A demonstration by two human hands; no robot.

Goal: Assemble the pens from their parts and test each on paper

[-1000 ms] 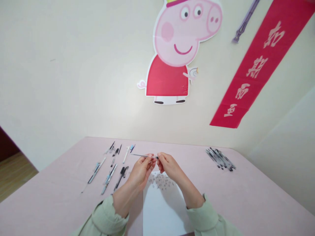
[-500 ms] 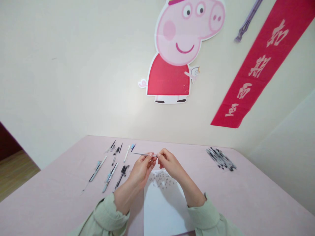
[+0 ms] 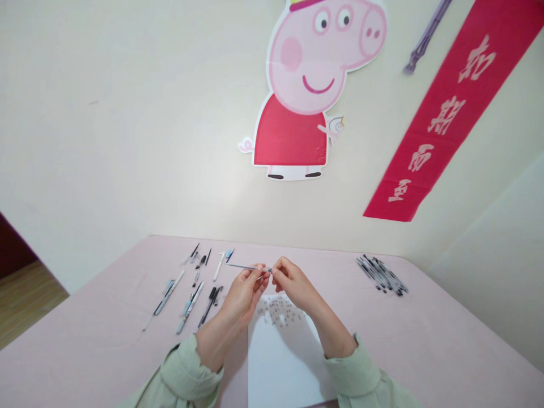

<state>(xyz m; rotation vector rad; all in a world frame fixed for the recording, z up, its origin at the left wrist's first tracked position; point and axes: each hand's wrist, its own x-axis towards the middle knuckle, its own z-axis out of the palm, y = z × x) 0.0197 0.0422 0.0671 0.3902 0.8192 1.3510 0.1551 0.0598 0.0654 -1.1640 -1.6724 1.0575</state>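
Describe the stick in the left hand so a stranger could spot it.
Find the pale pink table, then the white paper sheet. Just past its written-on end, the left hand pinches the thin grey stick. Unlike the slender black and white pens lying nearby, it is held up.

so the bench (image 3: 425, 334) has a matt pink covering, probably cloth; the paper sheet (image 3: 284, 365) is smooth and matt white; the pen refill (image 3: 241, 266) looks like slick thin plastic; the pen bundle (image 3: 381, 275) seems to be clear and black plastic; sleeves (image 3: 187, 368) are soft matt cloth; pig cutout (image 3: 291, 136) has a slight sheen, maybe coated card; wall (image 3: 127, 147) is smooth, faintly satiny; floor (image 3: 28, 300) looks like wood
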